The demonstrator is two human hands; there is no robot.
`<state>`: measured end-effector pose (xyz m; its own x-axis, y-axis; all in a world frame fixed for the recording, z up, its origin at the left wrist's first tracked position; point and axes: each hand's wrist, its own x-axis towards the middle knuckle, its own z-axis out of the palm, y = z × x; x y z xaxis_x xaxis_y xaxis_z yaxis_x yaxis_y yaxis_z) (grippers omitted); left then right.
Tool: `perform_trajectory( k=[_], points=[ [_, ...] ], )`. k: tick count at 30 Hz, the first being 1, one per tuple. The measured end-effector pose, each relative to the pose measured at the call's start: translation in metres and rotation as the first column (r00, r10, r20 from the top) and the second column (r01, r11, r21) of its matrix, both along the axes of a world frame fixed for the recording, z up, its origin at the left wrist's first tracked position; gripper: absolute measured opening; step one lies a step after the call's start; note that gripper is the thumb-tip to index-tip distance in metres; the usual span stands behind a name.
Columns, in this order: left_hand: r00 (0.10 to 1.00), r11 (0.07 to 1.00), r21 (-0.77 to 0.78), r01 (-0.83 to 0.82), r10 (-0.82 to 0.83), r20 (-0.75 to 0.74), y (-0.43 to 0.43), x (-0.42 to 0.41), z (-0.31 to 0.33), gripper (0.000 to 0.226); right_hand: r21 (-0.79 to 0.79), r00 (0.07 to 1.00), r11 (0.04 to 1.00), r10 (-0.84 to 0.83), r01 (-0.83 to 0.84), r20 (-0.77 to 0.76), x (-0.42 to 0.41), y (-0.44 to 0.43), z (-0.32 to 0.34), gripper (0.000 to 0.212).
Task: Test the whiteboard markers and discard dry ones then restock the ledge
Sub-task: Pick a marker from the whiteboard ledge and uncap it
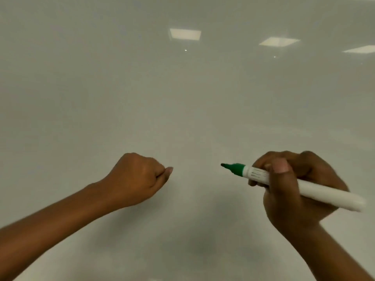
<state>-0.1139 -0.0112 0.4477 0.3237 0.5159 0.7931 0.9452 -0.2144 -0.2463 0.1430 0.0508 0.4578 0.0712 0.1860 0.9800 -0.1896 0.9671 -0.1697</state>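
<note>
Right hand [294, 187] grips the uncapped marker [322, 193] pen-style, tip aimed at the board [182, 98], ready to test. Left hand [138, 179] is fisted; cap inside? Can't tell.

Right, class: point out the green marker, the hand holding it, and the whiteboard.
green marker [316, 191]: head view, white barrel past the thumb.
right hand [288, 206]: head view, base of the thumb.
whiteboard [182, 108]: head view, bare middle surface.
</note>
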Motion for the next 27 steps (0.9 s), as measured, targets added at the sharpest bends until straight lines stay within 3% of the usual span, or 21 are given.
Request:
perform_trajectory(
  k=[2, 4, 10, 13, 19, 22, 25, 27],
  points=[
    [0.997, 0.976, 0.205, -0.073, 0.071, 0.015, 0.002, 0.015, 0.020, 0.047, 0.120, 0.986, 0.979, -0.168, 0.167, -0.006, -0.024, 0.000, 0.000, 0.028],
    [0.985, 0.920, 0.356, -0.162, 0.175, -0.005, 0.015, 0.025, 0.041, 0.050, 0.160, 0.977, 0.963, -0.210, 0.215, -0.045, -0.044, 0.006, 0.000, 0.034],
    [0.884, 0.852, 0.257, -0.456, 0.467, 0.022, 0.046, 0.016, 0.065, 0.075, 0.041, 0.954, 0.960, -0.271, 0.278, -0.131, -0.073, 0.023, 0.034, 0.033],
    [0.867, 0.833, 0.261, -0.488, 0.497, 0.037, 0.064, 0.005, 0.067, 0.076, -0.022, 0.958, 0.961, -0.278, 0.277, -0.078, -0.086, 0.033, 0.048, 0.021],
    [0.876, 0.839, 0.256, -0.480, 0.474, 0.092, 0.090, -0.012, 0.070, 0.076, 0.045, 0.887, 0.887, -0.456, 0.459, -0.067, -0.098, 0.053, 0.054, 0.029],
    [0.891, 0.851, 0.266, -0.453, 0.445, 0.092, 0.097, -0.016, 0.070, 0.070, 0.030, 0.902, 0.903, -0.426, 0.428, -0.067, -0.102, 0.063, 0.051, 0.028],
    [0.861, 0.820, 0.268, -0.505, 0.500, 0.093, 0.098, -0.017, 0.069, 0.087, 0.011, 0.940, 0.941, -0.338, 0.339, -0.050, -0.105, 0.071, 0.049, 0.023],
    [0.846, 0.803, 0.278, -0.527, 0.526, 0.084, 0.098, -0.017, 0.069, 0.094, -0.095, 0.964, 0.960, -0.265, 0.263, -0.012, -0.108, 0.072, 0.049, 0.016]
  ],
)
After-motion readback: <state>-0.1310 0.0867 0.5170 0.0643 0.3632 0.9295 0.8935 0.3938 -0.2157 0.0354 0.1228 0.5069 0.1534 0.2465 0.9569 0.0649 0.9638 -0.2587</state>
